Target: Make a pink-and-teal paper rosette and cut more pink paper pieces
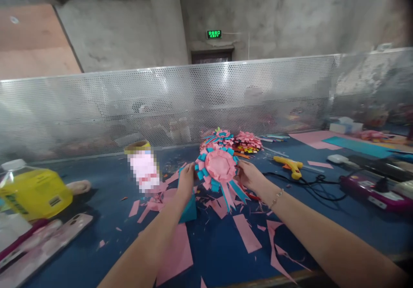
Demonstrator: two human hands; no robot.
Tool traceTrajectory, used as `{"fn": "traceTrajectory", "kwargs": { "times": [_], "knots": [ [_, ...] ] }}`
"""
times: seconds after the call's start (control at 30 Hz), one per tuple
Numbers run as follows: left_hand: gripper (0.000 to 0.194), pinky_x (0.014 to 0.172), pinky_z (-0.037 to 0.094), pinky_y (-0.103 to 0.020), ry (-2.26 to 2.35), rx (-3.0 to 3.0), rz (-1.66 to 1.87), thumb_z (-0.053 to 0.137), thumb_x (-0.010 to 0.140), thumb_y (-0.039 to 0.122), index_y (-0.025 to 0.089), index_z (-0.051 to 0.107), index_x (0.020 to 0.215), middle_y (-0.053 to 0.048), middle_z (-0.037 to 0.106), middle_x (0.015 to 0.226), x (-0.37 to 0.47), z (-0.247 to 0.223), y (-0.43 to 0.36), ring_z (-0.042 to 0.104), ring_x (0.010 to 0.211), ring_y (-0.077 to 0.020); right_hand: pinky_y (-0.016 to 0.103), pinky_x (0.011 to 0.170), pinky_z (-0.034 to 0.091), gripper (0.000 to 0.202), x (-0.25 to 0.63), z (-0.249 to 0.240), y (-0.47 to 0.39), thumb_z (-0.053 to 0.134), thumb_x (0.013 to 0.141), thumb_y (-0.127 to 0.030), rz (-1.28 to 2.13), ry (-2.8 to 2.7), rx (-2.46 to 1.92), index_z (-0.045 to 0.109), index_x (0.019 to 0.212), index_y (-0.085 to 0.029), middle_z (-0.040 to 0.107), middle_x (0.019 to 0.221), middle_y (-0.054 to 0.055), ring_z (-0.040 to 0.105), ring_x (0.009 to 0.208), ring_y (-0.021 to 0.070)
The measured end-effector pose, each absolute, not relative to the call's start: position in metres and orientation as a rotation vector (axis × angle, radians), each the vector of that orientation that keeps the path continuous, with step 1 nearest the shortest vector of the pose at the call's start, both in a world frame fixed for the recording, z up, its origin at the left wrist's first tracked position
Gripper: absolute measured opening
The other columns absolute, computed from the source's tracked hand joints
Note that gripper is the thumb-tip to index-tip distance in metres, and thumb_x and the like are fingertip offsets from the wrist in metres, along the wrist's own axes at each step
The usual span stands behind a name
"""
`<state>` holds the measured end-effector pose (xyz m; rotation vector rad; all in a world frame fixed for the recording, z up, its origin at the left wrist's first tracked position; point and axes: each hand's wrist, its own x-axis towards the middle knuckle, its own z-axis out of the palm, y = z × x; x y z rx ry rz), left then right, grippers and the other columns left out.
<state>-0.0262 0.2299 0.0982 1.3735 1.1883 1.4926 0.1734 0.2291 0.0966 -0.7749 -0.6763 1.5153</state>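
— What is held at the centre of the table (322, 232)?

— A pink and blue paper rosette (219, 170) is gripped from both sides: the left hand (186, 180) is closed on its left rim, the right hand (248, 175) is pinched on its right rim. It is raised just above the blue surface, its ribbon tails hanging down toward the scraps.

— Which step is judged to be in hand?

— The rosette seems to be checked or adjusted while held; the pleated rim looks nearly finished. A careful turn, or a press on the loose strips, is probably called for next, with a light grip so that the paper is not crushed.

— What is found around it?

— Pink paper scraps (247, 232) are scattered under and before the hands. Finished rosettes (232, 139) are piled behind, near the far edge, against the perforated screen (97, 103). A yellow glue gun (288, 165) lies to the right, its cord close to the right wrist. A yellow bottle (35, 191) stands well apart at the left edge.

— Is room left for moving?

— Open room is left toward the near edge; the cord on the right should be minded.
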Motion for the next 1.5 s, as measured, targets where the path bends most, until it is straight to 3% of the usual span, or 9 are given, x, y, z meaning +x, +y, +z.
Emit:
{"fn": "traceTrajectory", "kwargs": {
  "times": [0.13,0.27,0.43,0.6,0.7,0.8,1.07,1.27,1.5],
  "knots": [
    [0.042,0.038,0.017,-0.022,1.041,1.239,1.490,0.052,0.070,0.049,0.019,0.029,0.052,0.008,0.023,0.042,-0.024,0.098,0.224,0.020,0.037,-0.0052,0.024,0.050,0.048,0.018,0.173,0.098,0.227,0.060,0.055,-0.012,1.479,-0.697,-0.754,0.050,0.068,-0.018,0.057,0.066,-0.002,0.054,0.058,0.0116],
    [0.042,0.037,0.017,-0.020,0.992,1.029,1.540,0.054,0.072,0.039,0.019,0.025,0.050,0.008,0.022,0.040,-0.025,0.101,0.224,0.020,0.035,-0.0040,0.025,0.052,0.049,0.021,0.172,0.098,0.224,0.066,0.052,-0.015,1.482,-0.730,-0.740,0.050,0.065,-0.018,0.055,0.061,-0.002,0.052,0.054,0.0111],
    [0.032,0.040,0.025,-0.016,0.877,0.778,1.728,0.052,0.071,0.016,0.016,0.029,0.048,0.008,0.027,0.039,-0.032,0.116,0.229,0.029,0.037,-0.0035,0.027,0.052,0.049,0.021,0.171,0.097,0.221,0.068,0.052,-0.016,1.467,-0.710,-0.758,0.053,0.066,-0.018,0.058,0.060,-0.002,0.053,0.051,0.0125],
    [0.022,0.046,0.034,-0.017,1.015,0.731,1.735,0.057,0.063,0.013,0.013,0.043,0.047,0.004,0.045,0.044,-0.036,0.114,0.233,0.042,0.043,-0.0046,0.027,0.056,0.050,0.016,0.174,0.097,0.222,0.067,0.056,-0.014,1.484,-0.723,-0.611,0.055,0.066,-0.018,0.059,0.059,-0.002,0.055,0.053,0.0126],
    [0.019,0.049,0.036,-0.018,1.106,0.812,1.657,0.070,0.051,0.017,0.011,0.052,0.050,0.001,0.052,0.048,-0.034,0.106,0.235,0.045,0.046,-0.0054,0.027,0.058,0.050,0.016,0.176,0.099,0.222,0.066,0.058,-0.012,1.495,-0.728,-0.535,0.054,0.066,-0.018,0.059,0.062,-0.003,0.055,0.055,0.0119],
    [0.034,0.044,0.031,-0.018,1.125,0.889,1.592,0.077,0.042,0.025,0.013,0.046,0.044,0.005,0.043,0.041,-0.034,0.101,0.234,0.039,0.041,-0.0041,0.026,0.059,0.049,0.015,0.175,0.102,0.219,0.064,0.059,-0.009,1.491,-0.735,-0.481,0.054,0.067,-0.019,0.060,0.067,-0.003,0.056,0.057,0.0110],
    [0.047,0.040,0.036,-0.023,0.822,0.876,1.326,0.061,0.056,0.061,0.018,0.054,0.072,0.001,0.053,0.052,-0.016,0.112,0.212,0.048,0.042,-0.0115,0.021,0.060,0.046,0.018,0.165,0.101,0.213,0.068,0.061,-0.016,1.450,-0.816,-0.466,0.056,0.073,-0.019,0.060,0.073,-0.003,0.055,0.064,0.0094],
    [0.047,0.032,0.025,-0.015,0.895,1.135,1.356,0.078,0.044,0.026,0.019,0.047,0.079,0.011,0.039,0.041,-0.002,0.118,0.195,0.033,0.031,-0.0033,0.023,0.057,0.044,0.022,0.166,0.091,0.222,0.064,0.062,-0.026,1.223,-0.998,-0.671,0.050,0.079,-0.020,0.054,0.076,-0.002,0.052,0.063,0.0105],
    [0.048,0.031,0.024,-0.014,1.000,1.189,1.483,0.068,0.054,0.021,0.020,0.047,0.097,0.011,0.040,0.044,-0.004,0.117,0.199,0.033,0.031,-0.0028,0.037,0.077,0.044,0.019,0.177,0.102,0.215,0.051,0.073,-0.030,0.382,-1.324,-0.921,0.045,0.089,-0.021,0.044,0.099,0.007,0.048,0.090,0.0189]
  ]
}}
